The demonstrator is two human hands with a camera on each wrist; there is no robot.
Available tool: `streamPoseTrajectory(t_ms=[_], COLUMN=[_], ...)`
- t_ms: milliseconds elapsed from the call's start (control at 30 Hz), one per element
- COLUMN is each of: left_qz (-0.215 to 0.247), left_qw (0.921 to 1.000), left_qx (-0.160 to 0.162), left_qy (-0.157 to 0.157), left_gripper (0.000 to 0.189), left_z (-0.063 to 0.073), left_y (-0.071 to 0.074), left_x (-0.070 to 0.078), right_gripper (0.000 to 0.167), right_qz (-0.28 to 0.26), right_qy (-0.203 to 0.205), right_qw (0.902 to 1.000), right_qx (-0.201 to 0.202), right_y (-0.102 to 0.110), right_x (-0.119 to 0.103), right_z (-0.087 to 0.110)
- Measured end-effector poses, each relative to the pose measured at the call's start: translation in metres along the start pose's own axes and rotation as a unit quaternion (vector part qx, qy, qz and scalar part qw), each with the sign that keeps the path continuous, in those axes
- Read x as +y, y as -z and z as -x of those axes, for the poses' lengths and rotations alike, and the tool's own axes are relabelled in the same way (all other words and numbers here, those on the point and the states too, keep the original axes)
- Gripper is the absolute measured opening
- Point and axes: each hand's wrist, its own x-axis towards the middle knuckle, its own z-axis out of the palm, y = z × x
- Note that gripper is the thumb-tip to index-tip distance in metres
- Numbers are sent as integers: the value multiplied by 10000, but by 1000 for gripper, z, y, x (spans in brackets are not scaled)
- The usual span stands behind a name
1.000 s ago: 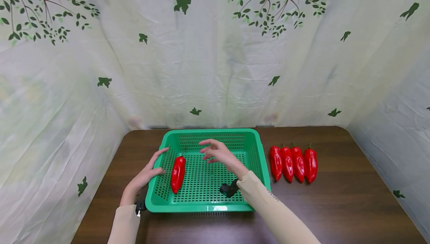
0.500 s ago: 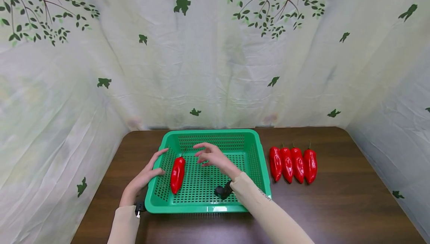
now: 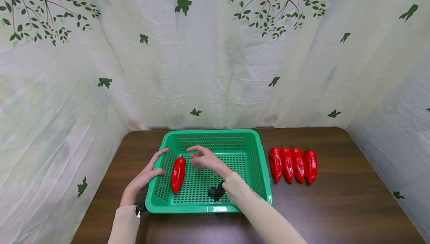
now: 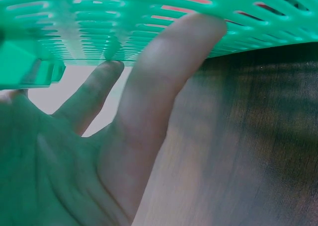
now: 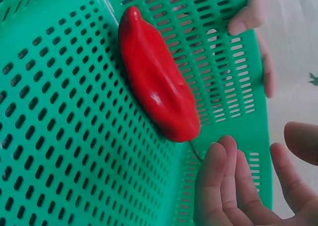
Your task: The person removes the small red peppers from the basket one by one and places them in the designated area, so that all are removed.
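My left hand [image 3: 144, 178] rests at the left rim of the green plastic basket [image 3: 228, 133], thumb and index finger spread apart. In the left wrist view the left thumb [image 4: 149, 87] lies nearly straight against the slotted green wall. A shiny red pepper [image 3: 178, 175] with a thin stem lies inside the basket, along its left side. To the right of it, over the basket, is my right hand [image 3: 206, 160], holding nothing, fingers loosely bent. In the right wrist view, its fingertips are close to the stem end of the red pepper [image 5: 156, 82].
Several more red peppers [image 3: 292, 164] lie side by side on the brown wooden table [image 3: 352, 206], right of the basket. A pale curtain [image 3: 215, 68] printed with leaves hangs behind and at both sides.
My right hand has moved left and slightly down over the basket, closer to the red pepper inside. The left hand, the basket and the peppers stay in place.
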Motion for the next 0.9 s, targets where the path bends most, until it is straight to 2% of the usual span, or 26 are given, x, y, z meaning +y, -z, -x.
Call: streamPoseTrajectory(t_ms=[433, 900], left_qz=[76, 10], left_qw=[9999, 9999], left_qx=[-43, -37], left_qy=[-59, -124], left_gripper=[73, 71], left_z=[0, -1], left_y=[1, 0], left_x=[-1, 0], right_gripper=[44, 49], right_qz=[-127, 81], right_qy=[-211, -330], right_qw=[9997, 9994], right_qx=[-36, -95], right_y=[-9, -21], right_x=[11, 18], right_z=[-9, -14])
